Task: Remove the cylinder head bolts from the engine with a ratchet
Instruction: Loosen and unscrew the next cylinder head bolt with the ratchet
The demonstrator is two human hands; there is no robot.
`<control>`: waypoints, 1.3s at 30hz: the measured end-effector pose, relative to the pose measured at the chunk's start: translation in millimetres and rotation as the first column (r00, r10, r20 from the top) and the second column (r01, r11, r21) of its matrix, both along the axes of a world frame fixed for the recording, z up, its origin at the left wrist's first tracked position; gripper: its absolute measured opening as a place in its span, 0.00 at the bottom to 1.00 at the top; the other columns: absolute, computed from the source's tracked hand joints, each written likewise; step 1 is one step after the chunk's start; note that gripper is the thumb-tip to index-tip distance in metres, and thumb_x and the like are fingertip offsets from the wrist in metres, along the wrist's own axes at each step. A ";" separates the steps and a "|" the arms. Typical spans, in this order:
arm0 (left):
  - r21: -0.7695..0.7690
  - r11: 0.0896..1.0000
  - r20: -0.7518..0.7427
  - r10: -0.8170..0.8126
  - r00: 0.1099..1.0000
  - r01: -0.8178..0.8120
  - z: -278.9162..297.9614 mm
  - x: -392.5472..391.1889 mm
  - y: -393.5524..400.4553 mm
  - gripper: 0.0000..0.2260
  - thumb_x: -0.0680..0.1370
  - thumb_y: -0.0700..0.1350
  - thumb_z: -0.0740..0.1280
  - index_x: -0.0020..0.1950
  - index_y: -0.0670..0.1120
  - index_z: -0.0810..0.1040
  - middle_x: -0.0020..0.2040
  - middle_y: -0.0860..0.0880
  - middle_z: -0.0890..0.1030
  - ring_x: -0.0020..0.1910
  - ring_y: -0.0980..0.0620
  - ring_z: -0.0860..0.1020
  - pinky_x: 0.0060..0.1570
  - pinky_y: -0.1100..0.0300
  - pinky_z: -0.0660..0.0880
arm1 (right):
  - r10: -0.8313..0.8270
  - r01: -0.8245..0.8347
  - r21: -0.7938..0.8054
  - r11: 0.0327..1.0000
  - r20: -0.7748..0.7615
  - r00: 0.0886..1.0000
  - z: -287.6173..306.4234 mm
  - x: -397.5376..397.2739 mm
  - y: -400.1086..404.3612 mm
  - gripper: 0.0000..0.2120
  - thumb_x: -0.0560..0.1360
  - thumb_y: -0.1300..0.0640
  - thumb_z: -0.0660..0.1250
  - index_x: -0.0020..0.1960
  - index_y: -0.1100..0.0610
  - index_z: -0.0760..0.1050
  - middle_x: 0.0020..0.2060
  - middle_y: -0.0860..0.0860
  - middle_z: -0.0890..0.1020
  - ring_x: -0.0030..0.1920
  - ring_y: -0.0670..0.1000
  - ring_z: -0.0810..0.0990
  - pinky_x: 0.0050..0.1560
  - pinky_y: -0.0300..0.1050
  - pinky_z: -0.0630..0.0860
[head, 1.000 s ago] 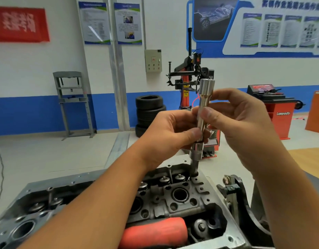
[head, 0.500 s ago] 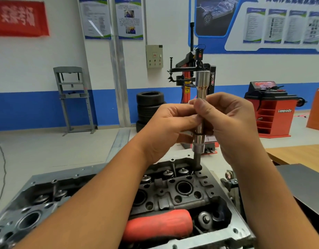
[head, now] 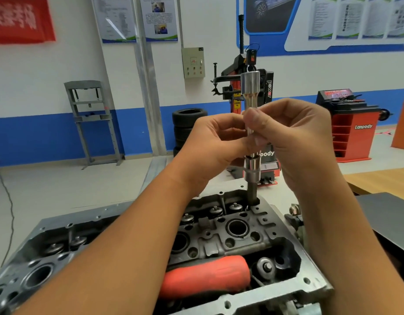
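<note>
A chrome extension bar (head: 250, 92) stands upright with a socket (head: 251, 172) at its lower end. The socket sits over a bolt at the far corner of the grey cylinder head (head: 221, 233); the bolt itself is hidden. My left hand (head: 214, 142) pinches the bar's shaft from the left. From the right, my right hand (head: 294, 135) pinches the same shaft with thumb and fingers. A red ratchet handle (head: 205, 277) lies in the near recess of the head, with no hand on it.
Behind the engine are stacked tyres (head: 188, 123), a red-black tyre changer (head: 248, 87) and a red wheel balancer (head: 353, 126). A grey press frame (head: 91, 119) stands at the back left. A dark panel (head: 392, 221) and a wooden bench surface (head: 378, 178) lie to the right.
Both hands have shifted their pinch along the shaft as if twisting it; the bar stays upright on the same corner bolt. The view has tilted slightly.
</note>
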State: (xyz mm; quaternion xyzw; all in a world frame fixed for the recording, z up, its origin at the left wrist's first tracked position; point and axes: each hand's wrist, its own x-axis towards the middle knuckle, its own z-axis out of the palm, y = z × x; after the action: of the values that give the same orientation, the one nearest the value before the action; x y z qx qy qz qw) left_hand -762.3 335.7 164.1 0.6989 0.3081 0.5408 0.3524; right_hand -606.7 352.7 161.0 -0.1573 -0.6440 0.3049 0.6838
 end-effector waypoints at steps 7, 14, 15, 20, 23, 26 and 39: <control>-0.019 0.995 -0.023 -0.096 0.995 0.096 1.4 -0.6 -2.0 0.11 0.85 0.39 0.64 0.64 0.39 0.80 0.53 0.42 0.86 0.53 0.42 0.86 0.49 0.52 0.82 | -0.017 0.030 -0.115 0.993 0.115 0.993 10.2 7.3 -2.3 0.05 0.77 0.59 0.74 0.46 0.61 0.83 0.38 0.57 0.86 0.37 0.54 0.86 0.35 0.47 0.83; 0.101 0.995 0.036 0.008 0.999 -0.012 -0.3 1.8 -1.5 0.10 0.76 0.36 0.74 0.57 0.39 0.83 0.47 0.44 0.88 0.46 0.47 0.87 0.45 0.57 0.82 | 0.078 -0.071 -0.111 0.991 0.064 0.995 6.4 -1.4 -0.7 0.07 0.73 0.58 0.78 0.41 0.58 0.81 0.37 0.56 0.85 0.40 0.55 0.86 0.43 0.49 0.83; 0.074 0.997 0.036 -0.009 0.999 0.006 -0.1 0.4 -1.6 0.10 0.78 0.37 0.72 0.59 0.38 0.83 0.48 0.42 0.87 0.48 0.44 0.86 0.45 0.54 0.83 | 0.111 -0.104 -0.127 0.986 0.047 0.993 5.8 -1.3 -0.3 0.06 0.74 0.57 0.77 0.43 0.59 0.82 0.40 0.58 0.86 0.41 0.55 0.86 0.43 0.49 0.83; 0.006 0.996 0.003 -0.089 0.996 0.089 -1.0 3.6 -2.2 0.12 0.85 0.37 0.62 0.66 0.38 0.79 0.52 0.41 0.86 0.53 0.38 0.85 0.47 0.50 0.83 | 0.267 -0.263 -0.181 0.948 -0.004 0.964 1.8 -0.7 2.3 0.08 0.79 0.53 0.70 0.50 0.57 0.84 0.54 0.62 0.85 0.54 0.63 0.86 0.51 0.62 0.84; 0.032 0.997 0.004 -0.064 0.998 0.064 -1.1 3.6 -1.1 0.11 0.83 0.35 0.65 0.65 0.38 0.79 0.51 0.42 0.86 0.50 0.41 0.86 0.48 0.49 0.83 | 0.277 -0.277 -0.193 0.941 -0.026 0.961 -0.3 -4.6 1.9 0.10 0.77 0.52 0.71 0.52 0.59 0.83 0.51 0.62 0.86 0.51 0.63 0.86 0.51 0.66 0.84; 0.067 0.997 -0.001 -0.045 0.999 0.045 0.1 3.8 -1.1 0.12 0.80 0.36 0.70 0.64 0.39 0.81 0.52 0.42 0.87 0.48 0.47 0.86 0.49 0.52 0.82 | 0.227 -0.238 -0.165 0.957 -0.082 0.970 -2.3 -6.6 0.6 0.12 0.71 0.53 0.76 0.50 0.59 0.81 0.45 0.61 0.86 0.48 0.64 0.87 0.45 0.61 0.85; -0.025 1.000 -0.099 -0.014 0.995 0.012 1.9 1.1 -2.8 0.07 0.81 0.34 0.68 0.58 0.40 0.81 0.46 0.46 0.86 0.45 0.48 0.86 0.47 0.49 0.84 | 0.194 -0.200 -0.153 0.968 -0.054 0.980 -4.0 -9.3 4.3 0.15 0.74 0.46 0.70 0.50 0.57 0.83 0.49 0.60 0.87 0.50 0.63 0.87 0.51 0.62 0.85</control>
State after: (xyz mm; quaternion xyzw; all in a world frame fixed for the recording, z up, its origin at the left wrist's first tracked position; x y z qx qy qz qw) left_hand -761.2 332.8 166.0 0.7225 0.3271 0.4994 0.3486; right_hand -616.0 357.1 157.0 -0.1401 -0.6170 0.4241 0.6480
